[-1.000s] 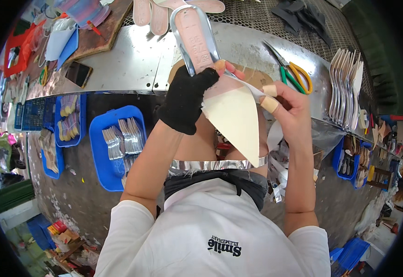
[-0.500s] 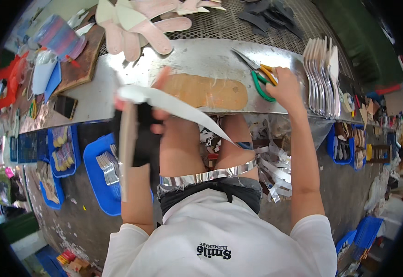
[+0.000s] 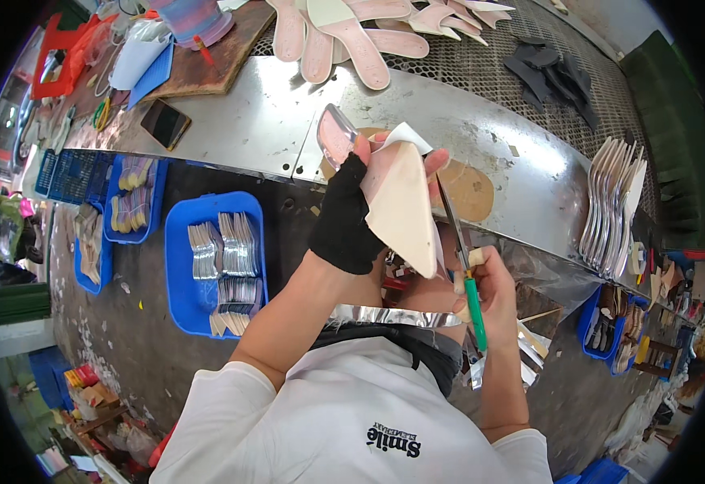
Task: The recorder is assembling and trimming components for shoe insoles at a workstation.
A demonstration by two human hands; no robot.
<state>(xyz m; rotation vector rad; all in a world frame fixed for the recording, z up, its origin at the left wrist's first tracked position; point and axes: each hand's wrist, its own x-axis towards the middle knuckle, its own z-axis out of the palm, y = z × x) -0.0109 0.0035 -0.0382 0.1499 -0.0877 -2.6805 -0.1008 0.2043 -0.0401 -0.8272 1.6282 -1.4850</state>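
Note:
My left hand (image 3: 343, 216), in a black fingerless glove, grips a pink and cream insole (image 3: 398, 206) above my lap. Shiny silver material wraps its far end. A white strip (image 3: 408, 138) curls over the insole near my fingertips. In my right hand (image 3: 491, 289) is a pair of scissors (image 3: 472, 302) with green and yellow handles. Its blades point up and away, close along the insole's right edge. Whether the blades touch the insole or strip, I cannot tell. Behind the hands, a tan oval pad (image 3: 467, 192) lies on the metal bench (image 3: 247, 105).
Pink insoles (image 3: 360, 50) and dark cut pieces (image 3: 548, 71) lie on mesh at the back. Silver-edged insoles (image 3: 610, 210) stand stacked at right. A phone (image 3: 165, 124) rests at left. Blue baskets (image 3: 176, 274) stand below the bench. A silver strip (image 3: 401, 316) crosses my lap.
My right hand has lifted the scissors off the bench and brought them beside the insole. The insole has turned in my left hand, showing its broad face. The view has swung right.

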